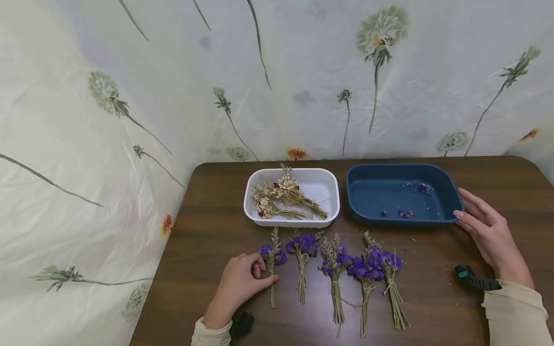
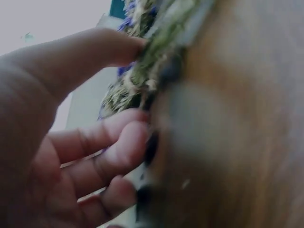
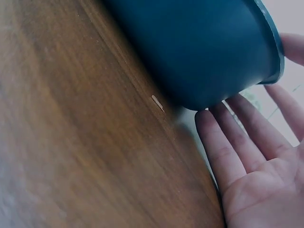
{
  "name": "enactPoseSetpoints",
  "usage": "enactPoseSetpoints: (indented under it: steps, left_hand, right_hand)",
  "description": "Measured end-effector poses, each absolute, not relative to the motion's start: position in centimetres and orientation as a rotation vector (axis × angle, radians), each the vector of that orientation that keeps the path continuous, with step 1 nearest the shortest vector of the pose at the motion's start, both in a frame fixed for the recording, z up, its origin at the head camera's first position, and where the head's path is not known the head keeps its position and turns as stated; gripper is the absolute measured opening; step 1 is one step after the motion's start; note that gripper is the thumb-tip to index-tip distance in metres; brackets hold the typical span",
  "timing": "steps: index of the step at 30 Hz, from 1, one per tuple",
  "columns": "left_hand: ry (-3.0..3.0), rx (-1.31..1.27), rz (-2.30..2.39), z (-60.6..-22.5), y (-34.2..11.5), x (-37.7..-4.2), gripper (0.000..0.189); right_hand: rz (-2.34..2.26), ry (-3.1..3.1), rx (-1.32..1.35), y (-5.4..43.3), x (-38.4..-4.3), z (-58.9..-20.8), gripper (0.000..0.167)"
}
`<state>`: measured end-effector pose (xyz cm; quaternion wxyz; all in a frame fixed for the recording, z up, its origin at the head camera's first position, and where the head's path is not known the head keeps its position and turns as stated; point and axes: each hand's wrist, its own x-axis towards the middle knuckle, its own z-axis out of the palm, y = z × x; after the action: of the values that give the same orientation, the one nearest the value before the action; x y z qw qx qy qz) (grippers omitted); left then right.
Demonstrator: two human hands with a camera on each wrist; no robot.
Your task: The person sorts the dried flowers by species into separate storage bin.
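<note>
Several bunches of purple dried flowers lie in a row on the brown table. My left hand (image 1: 244, 278) is at the leftmost dried flower bunch (image 1: 271, 269), with the thumb (image 2: 109, 46) against its stems. A gap shows between that thumb and the bent fingers (image 2: 126, 145). Beside it lies a second purple bunch (image 1: 302, 262) tied with twine. My right hand (image 1: 489, 230) is at the right end of a dark blue tray (image 1: 402, 218), its fairly straight fingers (image 3: 242, 137) touching the outer wall. The thumb is at the rim. Purple flower bits (image 1: 423, 189) are inside this tray.
A white tray (image 1: 320, 190) holding cream dried flower bunches (image 1: 287, 192) stands left of the blue one. Further purple bunches (image 1: 335, 278) lie in front of the trays on the table (image 1: 433, 288). A flowered curtain (image 1: 303, 72) hangs behind the table's back edge.
</note>
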<state>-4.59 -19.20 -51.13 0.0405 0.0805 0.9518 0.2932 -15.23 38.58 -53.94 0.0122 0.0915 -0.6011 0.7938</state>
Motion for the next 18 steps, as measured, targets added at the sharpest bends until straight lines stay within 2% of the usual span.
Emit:
enactPoseSetpoints:
  steps: [8, 18]
  left_hand:
    - [2.797, 0.394, 1.053, -51.1, -20.4, -4.9, 0.017]
    - [2.794, 0.315, 1.242, -51.6, -20.8, -5.0, 0.013]
  right_hand:
    - [2.451, -1.891, 0.242, 38.7, -15.2, -54.0, 0.06]
    - [2.41, -1.969, 0.171, 38.4, -15.2, -53.7, 0.06]
